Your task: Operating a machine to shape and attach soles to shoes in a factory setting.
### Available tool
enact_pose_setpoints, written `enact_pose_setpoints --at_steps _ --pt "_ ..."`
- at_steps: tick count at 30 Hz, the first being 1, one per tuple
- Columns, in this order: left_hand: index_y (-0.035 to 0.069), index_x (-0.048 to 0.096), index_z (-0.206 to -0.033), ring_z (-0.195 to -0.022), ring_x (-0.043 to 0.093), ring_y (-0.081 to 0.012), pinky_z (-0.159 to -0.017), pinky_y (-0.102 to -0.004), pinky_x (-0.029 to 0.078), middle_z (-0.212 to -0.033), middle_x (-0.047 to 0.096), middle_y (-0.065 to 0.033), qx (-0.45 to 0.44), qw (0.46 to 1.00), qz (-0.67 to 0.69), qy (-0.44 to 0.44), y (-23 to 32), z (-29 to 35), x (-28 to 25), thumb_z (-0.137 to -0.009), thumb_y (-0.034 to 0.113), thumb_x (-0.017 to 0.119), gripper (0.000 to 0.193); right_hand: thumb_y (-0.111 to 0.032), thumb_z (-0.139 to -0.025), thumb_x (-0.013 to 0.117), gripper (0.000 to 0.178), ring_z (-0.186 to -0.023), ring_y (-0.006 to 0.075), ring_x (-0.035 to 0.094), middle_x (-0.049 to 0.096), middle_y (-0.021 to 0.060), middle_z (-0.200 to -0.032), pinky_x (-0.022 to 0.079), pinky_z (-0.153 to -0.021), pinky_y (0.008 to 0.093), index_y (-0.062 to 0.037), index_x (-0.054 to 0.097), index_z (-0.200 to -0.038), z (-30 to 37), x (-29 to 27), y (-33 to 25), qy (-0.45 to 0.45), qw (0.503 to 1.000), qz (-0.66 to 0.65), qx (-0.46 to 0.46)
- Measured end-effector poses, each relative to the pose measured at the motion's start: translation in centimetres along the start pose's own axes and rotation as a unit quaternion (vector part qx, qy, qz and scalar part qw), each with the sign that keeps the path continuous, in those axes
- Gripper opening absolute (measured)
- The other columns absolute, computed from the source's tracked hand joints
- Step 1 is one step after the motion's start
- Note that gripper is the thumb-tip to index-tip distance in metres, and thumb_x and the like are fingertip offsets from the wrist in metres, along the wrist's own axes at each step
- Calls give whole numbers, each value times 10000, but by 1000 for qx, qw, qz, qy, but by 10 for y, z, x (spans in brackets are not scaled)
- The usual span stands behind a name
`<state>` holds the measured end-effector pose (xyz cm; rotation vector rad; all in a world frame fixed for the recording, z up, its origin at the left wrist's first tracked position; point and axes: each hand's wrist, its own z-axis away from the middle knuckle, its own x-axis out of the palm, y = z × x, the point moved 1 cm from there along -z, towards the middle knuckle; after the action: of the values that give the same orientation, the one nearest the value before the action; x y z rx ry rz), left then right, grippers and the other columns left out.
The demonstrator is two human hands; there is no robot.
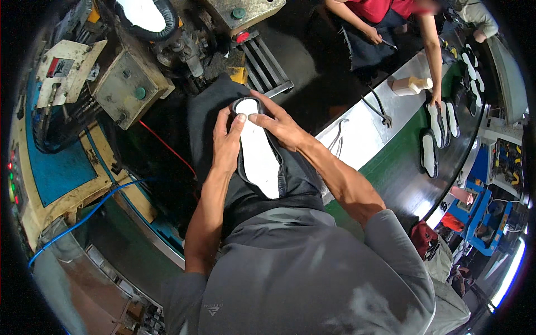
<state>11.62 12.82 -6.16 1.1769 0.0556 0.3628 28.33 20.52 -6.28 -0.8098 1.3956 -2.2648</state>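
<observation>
A black shoe upper (260,162) lies over my lap with its white sole side facing up. Its rounder, narrow end points away from me. My left hand (225,144) wraps that end from the left, thumb pressed on the white surface. From the other side my right hand (283,128) grips the same end, its thumb beside the left one. The fingers under the upper are hidden. Another black upper with a white bottom (146,15) sits on the machine at the top left.
Machinery with a control box (129,89) stands at the left, a blue hose (92,204) below it. To the right, pincers (385,118) lie on a metal ledge (357,131) along a green conveyor (391,159) carrying several uppers (429,153). A co-worker's hand (435,96) touches one.
</observation>
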Motion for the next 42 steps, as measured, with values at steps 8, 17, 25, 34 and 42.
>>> enact_pose_setpoints --at_steps 8,17,25,34,42 --pt "61 181 -1750 -1600 333 -308 -1280 -439 347 -1752 308 -206 -70 991 -78 -86 -12 78 -18 -1070 167 695 859 -350 -1036 747 831 -1463 311 527 540 257 -1584 408 -1226 420 12 370 -1681 103 7 33 86 972 214 36" --pt "223 106 -1781 -1523 444 -318 -1155 -509 505 -1715 346 -142 -149 955 204 -158 -9 87 -19 -991 -101 620 997 -271 -969 768 852 -1486 590 402 187 242 -1785 403 -1240 581 -114 360 -1700 137 41 -38 -59 760 633 -134" --pt "74 304 -1707 -1248 692 -363 -1073 -537 580 -1487 565 -241 -188 970 139 -61 42 25 -47 -1142 268 599 667 -266 -902 826 731 -1401 592 504 231 342 -1716 504 -1153 606 -261 578 -1590 109 12 -40 20 831 524 -187" --pt "18 547 -1524 -1242 665 -314 -1104 -507 513 -1433 666 -141 112 965 231 48 251 -202 -135 -1052 390 736 630 -251 -887 838 639 -1429 557 480 273 359 -1695 480 -1139 611 -221 670 -1503 95 8 -113 108 789 553 -247" --pt "32 562 -1456 -1161 713 -330 -1012 -493 586 -1322 704 -145 56 971 225 47 248 -178 -156 -999 200 764 527 -252 -870 852 698 -1285 500 562 322 354 -1668 493 -1097 547 -250 637 -1533 -43 55 -218 87 713 572 -396"
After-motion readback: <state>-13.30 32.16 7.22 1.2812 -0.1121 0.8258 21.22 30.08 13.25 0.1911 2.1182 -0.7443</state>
